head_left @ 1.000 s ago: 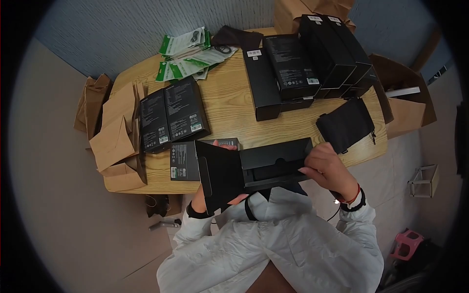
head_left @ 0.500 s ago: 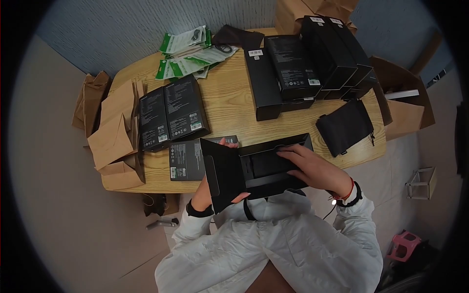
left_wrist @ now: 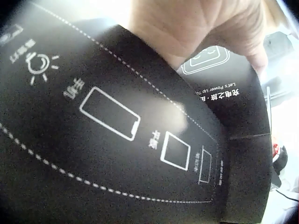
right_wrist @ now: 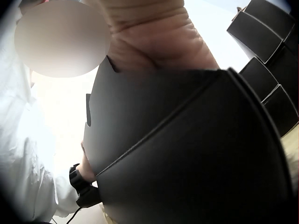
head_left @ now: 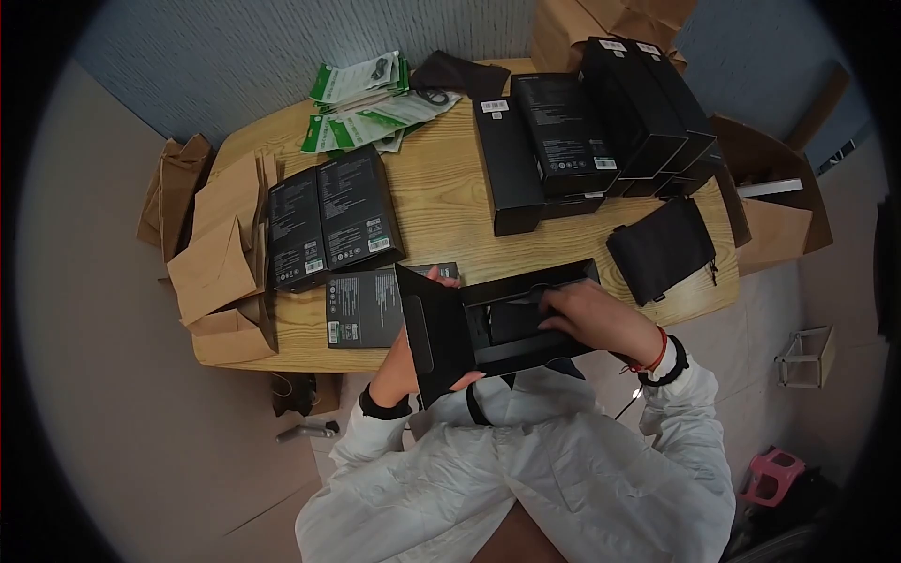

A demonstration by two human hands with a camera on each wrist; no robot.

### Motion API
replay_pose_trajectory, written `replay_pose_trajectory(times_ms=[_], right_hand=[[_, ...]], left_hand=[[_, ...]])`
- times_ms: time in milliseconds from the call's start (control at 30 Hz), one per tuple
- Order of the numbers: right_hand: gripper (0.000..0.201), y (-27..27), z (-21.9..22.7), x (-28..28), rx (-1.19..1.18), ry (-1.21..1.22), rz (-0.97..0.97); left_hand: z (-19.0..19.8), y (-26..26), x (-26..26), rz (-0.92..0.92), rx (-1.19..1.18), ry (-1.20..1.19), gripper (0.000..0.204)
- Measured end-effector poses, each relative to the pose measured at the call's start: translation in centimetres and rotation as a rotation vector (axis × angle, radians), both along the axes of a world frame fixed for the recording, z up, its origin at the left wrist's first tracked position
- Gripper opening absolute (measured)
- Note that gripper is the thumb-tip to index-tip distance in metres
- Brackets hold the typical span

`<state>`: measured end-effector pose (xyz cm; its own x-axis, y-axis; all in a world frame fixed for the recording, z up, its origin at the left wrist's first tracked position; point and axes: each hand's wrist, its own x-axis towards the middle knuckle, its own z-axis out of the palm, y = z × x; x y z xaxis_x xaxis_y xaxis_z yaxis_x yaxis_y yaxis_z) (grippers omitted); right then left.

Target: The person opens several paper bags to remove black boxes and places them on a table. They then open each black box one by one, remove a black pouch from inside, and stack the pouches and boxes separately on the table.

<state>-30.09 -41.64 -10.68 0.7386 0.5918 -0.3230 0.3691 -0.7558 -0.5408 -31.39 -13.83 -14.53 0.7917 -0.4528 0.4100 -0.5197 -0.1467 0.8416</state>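
Note:
An opened black box (head_left: 540,351) is held low before my body, its lid flap (head_left: 439,338) standing up at the left end. My left hand (head_left: 398,364) grips that end from below, fingertips at the far side and thumb at the near side. Inside the box lies a dark, soft-looking item (head_left: 516,322). My right hand (head_left: 601,319) reaches in over the right end, with its curled fingers and thumb pinching the item's right edge. In the left wrist view, white device icons and writing cover the black printed panel (left_wrist: 112,112).
Boxed black packages (head_left: 561,131) are stacked at the back right, with a dark drawstring pouch (head_left: 664,249) in front of them. On the left are two upright-printed boxes (head_left: 352,206), a flat grey box (head_left: 361,310), brown paper bags (head_left: 225,263) and green-white cable packets (head_left: 371,113).
My right hand has moved from the box's right end leftward into it, and its fingers have curled onto the dark item. The item now sits more raised. My left hand keeps its hold.

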Motion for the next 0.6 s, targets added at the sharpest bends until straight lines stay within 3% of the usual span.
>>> replay_pose_trajectory(times_ms=[100,167,200,267,300,367,500,567,600], right_hand=[[0.025,0.0,-0.4,-0.5,0.074,-0.186,-0.028],[0.016,-0.2,-0.2,-0.8,0.243,-0.213,-0.043],[0.016,-0.4,0.0,-0.7,0.242,-0.213,-0.04],[0.013,-1.2,0.3,-0.6,0.613,0.032,-0.156],[0.013,-1.5,0.3,-0.6,0.611,0.033,-0.154],[0.017,-2.0,0.2,-0.5,0.674,0.331,-0.24],[0.022,-1.6,0.4,-0.1,0.585,0.458,-0.209],[0.024,-1.1,0.4,0.1,0.65,0.396,-0.086],[0.024,-0.8,0.5,0.1,0.651,0.396,-0.085]], left_hand=[[-1.3,-0.2,0.5,0.004,-0.02,0.007,0.117],[-3.7,-0.5,1.9,-0.014,-0.142,-0.42,0.117],[-3.9,-0.4,1.9,-0.01,-0.143,-0.421,0.117],[-3.5,-0.3,1.8,0.016,-0.052,-0.406,0.119],[-2.9,-0.1,1.3,0.018,-0.055,-0.406,0.119],[0.3,-0.1,0.1,0.029,0.047,0.043,0.122],[-1.2,-0.3,0.6,0.041,-0.004,0.049,0.124],[-1.5,-0.6,1.4,-0.026,-0.142,-0.255,0.125],[-1.1,-0.5,1.1,-0.025,-0.14,-0.256,0.125]])
